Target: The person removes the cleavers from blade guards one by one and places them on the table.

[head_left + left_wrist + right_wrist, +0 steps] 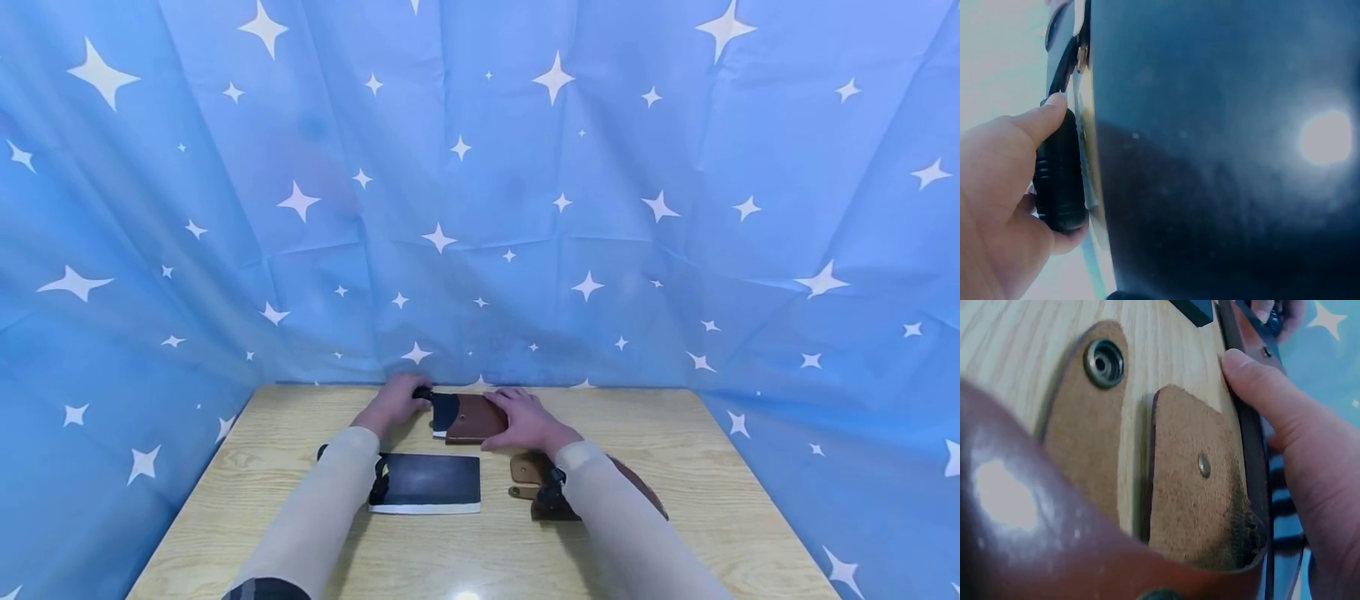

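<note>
At the back of the table, my left hand grips the black handle of a cleaver, its thumb lying along the top. The dark blade of that cleaver is partly inside a brown leather sheath. My right hand holds the sheath from its right end, the thumb at the near edge and the fingers over the far side. Part of the sheath is hidden under this hand. Closer to me, below the left hand, lies a second cleaver with a wide dark blade and a pale cutting edge.
Under my right forearm lies another brown leather sheath with a black handle by it, partly hidden. Its tan flap and snap strap lie unfastened on the wooden table. A blue star-patterned curtain rises behind the table.
</note>
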`<action>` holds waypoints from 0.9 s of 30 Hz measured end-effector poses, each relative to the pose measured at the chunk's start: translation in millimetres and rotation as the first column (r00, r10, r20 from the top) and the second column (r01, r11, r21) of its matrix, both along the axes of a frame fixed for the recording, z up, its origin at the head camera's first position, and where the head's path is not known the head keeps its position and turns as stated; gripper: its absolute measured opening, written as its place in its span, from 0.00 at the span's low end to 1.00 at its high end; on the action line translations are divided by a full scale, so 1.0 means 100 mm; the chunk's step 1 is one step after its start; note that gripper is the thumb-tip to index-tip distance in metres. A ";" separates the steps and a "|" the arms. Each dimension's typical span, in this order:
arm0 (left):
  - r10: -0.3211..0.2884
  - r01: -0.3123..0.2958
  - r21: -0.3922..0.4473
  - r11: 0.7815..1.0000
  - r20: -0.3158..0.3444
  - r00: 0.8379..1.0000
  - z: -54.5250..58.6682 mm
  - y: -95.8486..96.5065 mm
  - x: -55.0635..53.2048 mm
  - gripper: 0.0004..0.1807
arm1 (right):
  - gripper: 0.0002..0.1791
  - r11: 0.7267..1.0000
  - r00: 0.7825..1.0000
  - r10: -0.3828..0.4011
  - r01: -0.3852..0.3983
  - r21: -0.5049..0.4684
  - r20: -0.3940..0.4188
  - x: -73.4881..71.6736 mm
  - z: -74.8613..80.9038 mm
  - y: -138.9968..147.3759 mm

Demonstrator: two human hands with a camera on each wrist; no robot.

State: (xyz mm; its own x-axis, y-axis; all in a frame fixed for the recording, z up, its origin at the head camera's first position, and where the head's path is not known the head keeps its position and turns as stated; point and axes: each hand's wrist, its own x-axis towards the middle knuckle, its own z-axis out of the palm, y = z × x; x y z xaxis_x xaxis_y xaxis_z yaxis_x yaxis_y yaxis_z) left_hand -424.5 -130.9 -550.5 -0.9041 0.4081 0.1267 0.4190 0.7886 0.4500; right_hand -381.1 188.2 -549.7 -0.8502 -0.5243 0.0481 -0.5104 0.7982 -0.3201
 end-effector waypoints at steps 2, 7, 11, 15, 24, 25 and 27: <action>-0.008 0.008 -0.010 1.000 -0.006 1.000 0.00 -0.01 0.01 0.16 | 0.62 1.000 1.000 0.014 -0.013 0.015 -0.016 0.00 0.01 0.01; -0.030 0.031 0.018 0.999 -0.023 0.999 0.01 -0.03 0.02 0.15 | 0.63 0.999 0.998 0.030 -0.028 0.028 -0.059 0.03 0.06 0.06; -0.051 0.052 0.037 0.998 -0.044 0.998 0.05 -0.04 0.02 0.14 | 0.64 0.999 0.994 0.035 -0.032 0.030 -0.103 0.05 0.11 0.11; -0.044 0.047 0.060 0.997 -0.053 0.998 0.07 -0.04 0.05 0.15 | 0.65 0.999 0.986 0.046 -0.044 0.017 -0.158 0.09 0.17 0.12; -0.004 0.012 0.063 0.998 -0.137 0.991 0.19 0.00 0.22 0.12 | 0.62 0.998 0.977 0.050 -0.054 -0.013 -0.209 0.18 0.19 0.13; 0.001 0.010 0.066 0.998 -0.153 0.988 0.21 0.00 0.25 0.12 | 0.62 0.999 0.975 0.050 -0.053 -0.011 -0.218 0.18 0.19 0.13; 0.010 0.004 0.078 0.997 -0.182 0.983 0.24 0.00 0.29 0.12 | 0.63 0.999 0.970 0.050 -0.052 -0.004 -0.237 0.18 0.21 0.13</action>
State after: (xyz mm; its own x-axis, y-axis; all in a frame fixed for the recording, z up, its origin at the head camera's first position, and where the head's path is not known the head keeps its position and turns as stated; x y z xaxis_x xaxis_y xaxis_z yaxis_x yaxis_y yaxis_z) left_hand -395.8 -130.7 -526.0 -0.8641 0.3880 0.3205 0.4974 0.7552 0.4269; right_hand -363.1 201.3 -528.7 -0.7862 -0.5649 0.2506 -0.6124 0.7666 -0.1931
